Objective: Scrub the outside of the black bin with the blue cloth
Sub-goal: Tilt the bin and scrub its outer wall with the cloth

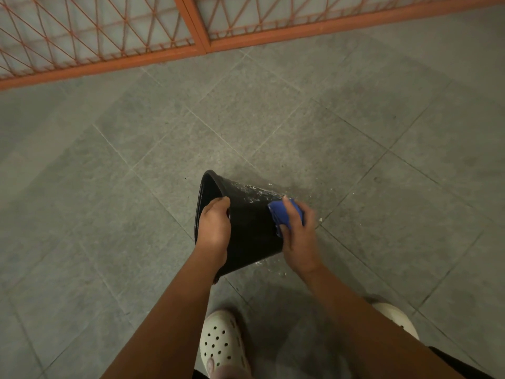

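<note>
Much of the view is grey tiled floor [136, 187], with an orange metal lattice gate [109, 36] well apart, obstructing nothing. The tapered black plastic bin [251, 233] is held tipped sideways, mouth leftward. My left hand [214, 228] has its grip curled over the rim; my right hand [299, 242] clutches the blue cloth [284, 212] against the wall near the base. Suds [251, 191] show on the upper flank only: I judge scrubbing partway, the underside outstanding.

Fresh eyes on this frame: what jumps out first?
Centre frame, a black bin tipped sideways, the left hand holding its rim and the right hand pressing a blue cloth against its wet wall. An orange lattice gate runs along the top, and a white clog shows at the bottom.
</note>
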Motion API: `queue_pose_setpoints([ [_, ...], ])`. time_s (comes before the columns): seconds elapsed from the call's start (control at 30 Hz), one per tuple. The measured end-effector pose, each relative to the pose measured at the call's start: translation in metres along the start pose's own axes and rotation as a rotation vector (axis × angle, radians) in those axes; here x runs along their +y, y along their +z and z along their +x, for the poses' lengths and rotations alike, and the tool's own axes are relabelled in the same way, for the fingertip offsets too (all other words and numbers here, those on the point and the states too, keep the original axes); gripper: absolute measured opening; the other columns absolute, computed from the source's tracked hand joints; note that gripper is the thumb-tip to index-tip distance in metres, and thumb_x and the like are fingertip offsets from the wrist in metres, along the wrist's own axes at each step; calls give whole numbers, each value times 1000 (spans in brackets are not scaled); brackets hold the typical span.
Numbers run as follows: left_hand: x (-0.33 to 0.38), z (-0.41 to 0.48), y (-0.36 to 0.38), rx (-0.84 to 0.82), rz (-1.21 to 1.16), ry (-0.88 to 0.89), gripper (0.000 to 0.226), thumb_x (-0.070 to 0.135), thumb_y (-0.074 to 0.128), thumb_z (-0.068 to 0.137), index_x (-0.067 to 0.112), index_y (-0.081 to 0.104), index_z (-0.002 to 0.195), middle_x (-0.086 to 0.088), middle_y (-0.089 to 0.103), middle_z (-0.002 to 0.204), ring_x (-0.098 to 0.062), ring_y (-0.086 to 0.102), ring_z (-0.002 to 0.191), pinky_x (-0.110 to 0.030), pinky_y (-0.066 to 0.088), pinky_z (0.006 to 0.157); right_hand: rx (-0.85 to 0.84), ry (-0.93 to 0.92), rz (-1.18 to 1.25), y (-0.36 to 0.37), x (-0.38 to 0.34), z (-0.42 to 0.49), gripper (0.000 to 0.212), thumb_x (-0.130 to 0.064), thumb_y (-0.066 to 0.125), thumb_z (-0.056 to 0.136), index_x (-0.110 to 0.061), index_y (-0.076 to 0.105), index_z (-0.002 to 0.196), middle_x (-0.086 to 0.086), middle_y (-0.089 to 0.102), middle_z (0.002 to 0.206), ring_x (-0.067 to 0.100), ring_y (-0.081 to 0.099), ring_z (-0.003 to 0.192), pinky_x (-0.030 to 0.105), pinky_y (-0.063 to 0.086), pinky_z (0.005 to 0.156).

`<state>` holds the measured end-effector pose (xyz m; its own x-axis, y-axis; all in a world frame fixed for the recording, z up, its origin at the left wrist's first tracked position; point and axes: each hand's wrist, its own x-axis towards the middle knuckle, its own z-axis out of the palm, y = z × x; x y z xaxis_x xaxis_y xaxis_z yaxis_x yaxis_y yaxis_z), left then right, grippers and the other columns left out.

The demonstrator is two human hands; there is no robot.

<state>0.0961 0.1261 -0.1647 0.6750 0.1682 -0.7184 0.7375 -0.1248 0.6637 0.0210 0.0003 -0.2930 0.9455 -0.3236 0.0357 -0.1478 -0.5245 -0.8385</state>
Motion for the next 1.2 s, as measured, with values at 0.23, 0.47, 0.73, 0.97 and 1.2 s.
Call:
queue_pose_setpoints([
  [0.23, -8, 5, 4, 4, -32, -72, 37, 53, 41, 91, 27, 67, 101, -8, 70, 104, -31, 65, 99, -54, 47, 94, -79, -190, 26, 13, -44, -10, 47, -25, 39, 94, -22, 33, 140, 16, 22, 138, 23, 30, 130, 23, 31, 110],
  [0.47, -11, 0, 3, 70, -80, -23, 36, 47, 40, 96, 24, 66, 107, -7, 71, 100, -28, 67, 95, -50, 50, 91, -174, 56, 297, 3, -62, 22, 28, -27, 54, 87, -30, 56, 115, 8, 53, 122, 13, 55, 110, 17, 42, 93],
  [0.73, -15, -4, 11, 48, -39, 96, 37, 40, 38, 99, 18, 68, 107, -5, 72, 100, -22, 67, 98, -47, 50, 96, -120, 458, 860, 6, -93, 10, 31, -26, 72, 81, -24, 54, 107, 13, 63, 108, 22, 67, 94, 34, 56, 79],
  [0.97, -19, -9, 12, 33, -19, 130, 32, 42, 39, 98, 27, 67, 103, -3, 71, 100, -23, 66, 99, -51, 48, 95, -55, 679, 847, -4, -69, 29, 30, -27, 70, 82, -19, 53, 106, 15, 61, 105, 12, 65, 78, 21, 52, 64],
  [1.2, -20, -11, 12, 26, 32, 231, 36, 39, 35, 101, 25, 67, 100, 0, 71, 99, -15, 67, 98, -44, 50, 96, -197, 569, 988, 3, -87, 25, 36, -28, 72, 81, -17, 52, 109, 9, 63, 106, 22, 66, 96, 35, 55, 82],
])
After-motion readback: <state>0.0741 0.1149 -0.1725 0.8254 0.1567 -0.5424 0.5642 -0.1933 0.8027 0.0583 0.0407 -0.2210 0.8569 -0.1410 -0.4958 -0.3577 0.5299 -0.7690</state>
